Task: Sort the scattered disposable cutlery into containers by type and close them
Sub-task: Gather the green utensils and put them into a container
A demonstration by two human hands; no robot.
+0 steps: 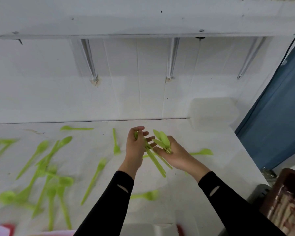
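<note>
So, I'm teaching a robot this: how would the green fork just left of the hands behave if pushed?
The fork looks thin and flat, so probably light, sliding rather than rolling. Its slim handle would likely flex a little.

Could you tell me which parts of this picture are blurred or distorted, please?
Head view: scattered cutlery at lower left is smeared by motion blur; the left hand, right hand and the held cutlery in their grip look sharper; the wide lens splays the shelf brackets outward; the pale container nearly melts into the white wall; light is flat, without glare.
</note>
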